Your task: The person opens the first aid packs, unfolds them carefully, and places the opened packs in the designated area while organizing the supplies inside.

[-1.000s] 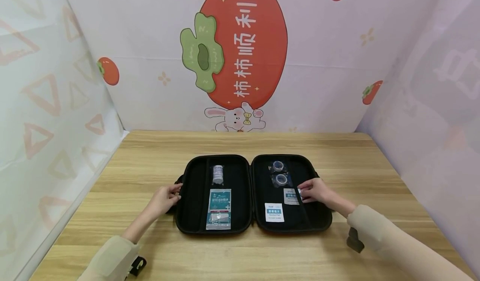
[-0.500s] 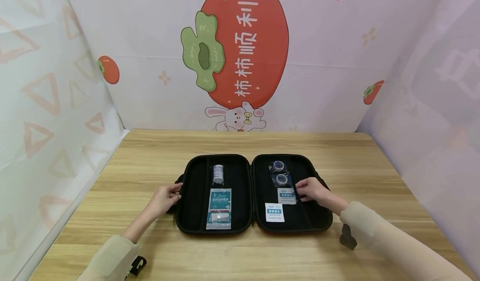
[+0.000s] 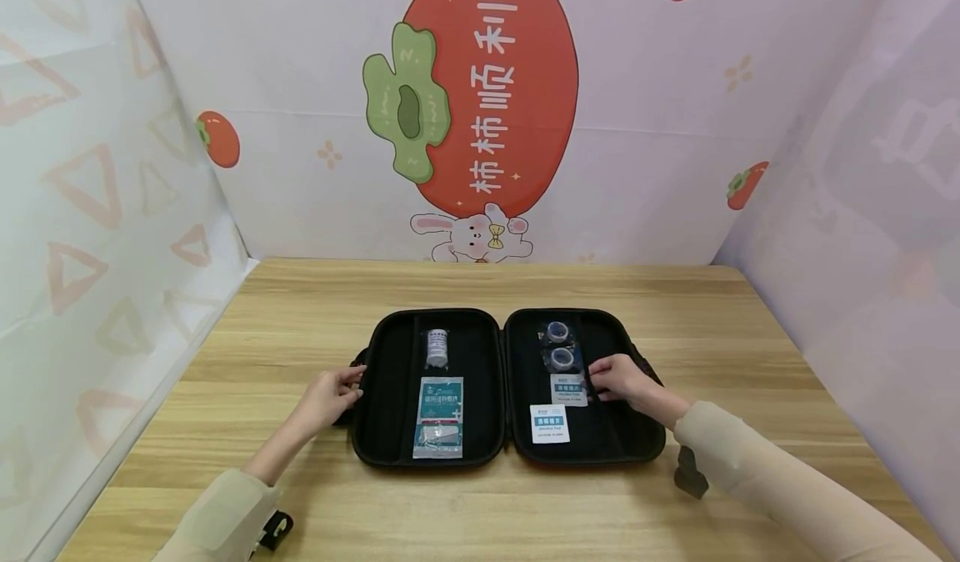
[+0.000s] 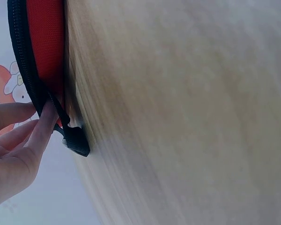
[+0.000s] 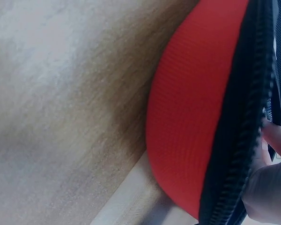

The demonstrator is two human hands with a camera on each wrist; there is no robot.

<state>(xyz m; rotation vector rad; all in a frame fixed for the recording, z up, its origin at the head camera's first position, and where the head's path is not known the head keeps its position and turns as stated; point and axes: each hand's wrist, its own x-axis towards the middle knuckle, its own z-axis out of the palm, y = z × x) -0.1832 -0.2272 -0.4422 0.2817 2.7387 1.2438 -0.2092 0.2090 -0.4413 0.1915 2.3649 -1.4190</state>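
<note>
A black-lined zip case (image 3: 480,454) lies unfolded on the table. My left hand (image 3: 330,395) grips its left rim; in the left wrist view, thumb and fingers (image 4: 46,119) pinch the zipped edge beside a black strap. Inside the right half, my right hand (image 3: 626,383) pinches the right edge of an alcohol pad packet (image 3: 568,389) at the dark pocket edge; the fingertips are partly hidden. In the right wrist view, the case rim (image 5: 239,140) covers much of that hand. Another alcohol pad packet (image 3: 550,424) lies just below, looking brighter.
Two wrapped tape rolls (image 3: 561,358) sit above the packets. The left half holds a small white bottle-like roll (image 3: 437,348) and a teal-and-white sachet (image 3: 438,418). The wooden table (image 3: 480,516) meets printed cloth walls (image 3: 637,170) at the back and sides.
My right hand has moved a little to the left, and the upper alcohol pad packet has slid left with it, towards the lower packet. My left hand has stayed on the rim.
</note>
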